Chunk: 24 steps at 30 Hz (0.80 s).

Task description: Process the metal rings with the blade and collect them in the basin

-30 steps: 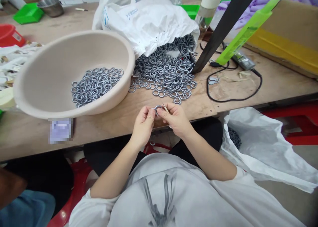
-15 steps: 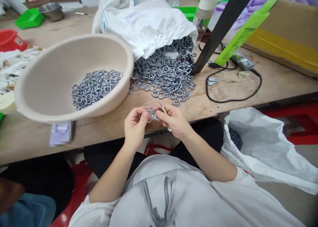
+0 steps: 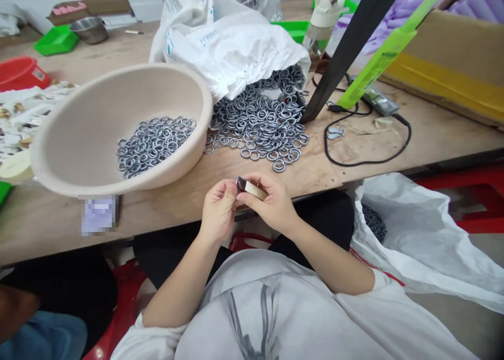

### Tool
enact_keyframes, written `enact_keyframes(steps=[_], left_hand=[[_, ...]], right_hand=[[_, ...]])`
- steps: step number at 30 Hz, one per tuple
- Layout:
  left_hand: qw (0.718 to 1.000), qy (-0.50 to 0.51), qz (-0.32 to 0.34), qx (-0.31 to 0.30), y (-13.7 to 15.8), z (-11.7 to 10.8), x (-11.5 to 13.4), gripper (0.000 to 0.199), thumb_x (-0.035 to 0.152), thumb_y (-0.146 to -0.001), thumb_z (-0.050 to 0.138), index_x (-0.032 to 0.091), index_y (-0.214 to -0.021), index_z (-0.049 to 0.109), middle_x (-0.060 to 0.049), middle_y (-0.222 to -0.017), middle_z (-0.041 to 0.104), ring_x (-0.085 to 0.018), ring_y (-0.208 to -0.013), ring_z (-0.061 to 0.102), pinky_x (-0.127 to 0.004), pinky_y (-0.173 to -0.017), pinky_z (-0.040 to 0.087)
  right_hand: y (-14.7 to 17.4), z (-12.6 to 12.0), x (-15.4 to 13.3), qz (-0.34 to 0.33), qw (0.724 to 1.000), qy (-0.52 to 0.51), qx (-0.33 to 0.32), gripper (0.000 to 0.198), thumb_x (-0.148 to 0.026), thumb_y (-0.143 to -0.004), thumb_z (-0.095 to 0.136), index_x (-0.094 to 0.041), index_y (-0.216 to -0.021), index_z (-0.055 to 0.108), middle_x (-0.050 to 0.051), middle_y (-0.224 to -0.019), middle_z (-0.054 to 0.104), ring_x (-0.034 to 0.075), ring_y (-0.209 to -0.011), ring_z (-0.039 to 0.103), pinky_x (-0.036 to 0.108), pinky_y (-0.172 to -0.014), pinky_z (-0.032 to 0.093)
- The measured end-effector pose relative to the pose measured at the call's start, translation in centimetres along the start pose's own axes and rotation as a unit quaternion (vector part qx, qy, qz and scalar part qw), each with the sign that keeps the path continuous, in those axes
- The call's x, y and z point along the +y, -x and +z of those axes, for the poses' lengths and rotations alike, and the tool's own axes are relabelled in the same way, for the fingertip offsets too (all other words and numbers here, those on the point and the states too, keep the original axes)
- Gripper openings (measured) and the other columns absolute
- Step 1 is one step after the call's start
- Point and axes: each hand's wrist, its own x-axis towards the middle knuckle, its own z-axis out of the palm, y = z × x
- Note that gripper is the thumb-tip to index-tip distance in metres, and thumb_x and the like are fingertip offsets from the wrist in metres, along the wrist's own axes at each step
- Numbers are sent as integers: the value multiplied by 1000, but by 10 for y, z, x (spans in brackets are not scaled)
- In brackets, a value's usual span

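Observation:
At the table's front edge, my left hand (image 3: 218, 209) pinches a grey metal ring (image 3: 238, 183) between thumb and fingers. My right hand (image 3: 276, 203) is closed around a small flat tool (image 3: 255, 190) with a cream body and a dark end; its exact kind is unclear. That dark end meets the ring, and the fingertips of both hands nearly touch. Just beyond them lies a heap of similar rings (image 3: 262, 124), spilling from a white sack (image 3: 236, 50). A beige basin (image 3: 82, 113) to the left holds more loose rings (image 3: 155, 146).
A dark upright bar (image 3: 342, 61) and a lime-green strip (image 3: 378, 58) rise behind the heap at right. A black cable (image 3: 366, 164) loops on the table near a cardboard box (image 3: 444, 61). An open white bag (image 3: 417, 218) with rings stands low right. Another person's arm (image 3: 18, 315) shows lower left.
The tool in my right hand has turned from edge-on to show its broad cream side. Its dark end is now against the ring. The view has shifted slightly.

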Motion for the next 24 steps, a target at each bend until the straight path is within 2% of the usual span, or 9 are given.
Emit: enact_keyframes(steps=[3,5,8,10,13,15,18,21,24], left_hand=[[1000,-18,-19,-16,4,1,0,39,53,-74,80,15,-81,71,-1,-71,68,-9,-60,60,-19,-56,51],[998,-36,-32,-38,6,0,2,37,50,-76,80,14,-79,70,-1,-67,66,-9,-58,60,-20,-57,52],[997,-39,-45,-39,6,-1,7,37,44,-71,86,14,-74,63,1,-62,64,-8,-52,58,-19,-53,50],[997,-33,-64,-37,7,-1,10,40,42,-67,89,15,-78,61,2,-62,64,-9,-49,58,-19,-50,49],[988,-50,-124,-78,9,1,11,46,55,-73,80,14,-82,62,1,-62,62,-9,-47,57,-19,-47,47],[983,-58,-143,-102,11,4,11,51,63,-77,72,14,-76,60,1,-59,58,-8,-46,53,-19,-45,45],[986,-60,-119,-99,14,8,10,51,62,-79,70,15,-66,56,3,-53,52,-6,-44,45,-18,-44,40],[990,-62,-103,-69,14,10,9,49,58,-83,68,15,-63,54,4,-49,48,-6,-42,39,-18,-43,35],[994,-51,-96,-34,13,11,8,50,59,-82,69,16,-62,51,5,-47,43,-5,-41,34,-18,-42,30]], right_hand=[[-2,-2,1,-9,1000,2,2,35,-33,-82,78,-24,-113,67,4,-103,67,19,-92,63,35,-86,51],[-6,-6,1,-17,1000,5,-14,39,-35,-79,81,-24,-114,69,4,-98,65,19,-90,61,34,-83,51],[-9,-11,-1,-24,999,-4,-44,32,-39,-77,83,-21,-102,74,1,-86,61,17,-82,59,31,-76,50],[-8,-11,-3,-29,998,-27,-48,30,-39,-77,82,-20,-99,75,1,-84,60,16,-80,59,30,-75,50],[-5,-7,-4,-35,997,-51,-40,30,-40,-79,81,-22,-102,75,1,-85,59,15,-80,59,31,-76,51],[-4,-4,-3,-17,996,-72,-41,32,-43,-79,79,-23,-103,75,1,-87,58,15,-78,60,31,-73,52],[-7,-4,-2,36,994,-101,-36,35,-55,-85,70,-22,-95,73,1,-86,59,15,-73,59,30,-69,50],[-10,-9,-4,28,999,-22,-18,43,-61,-92,56,-19,-90,67,1,-78,60,15,-72,56,30,-69,45],[-4,-14,-11,-68,987,134,-49,42,-54,-98,49,-18,-79,59,1,-72,55,14,-68,50,28,-64,36]])
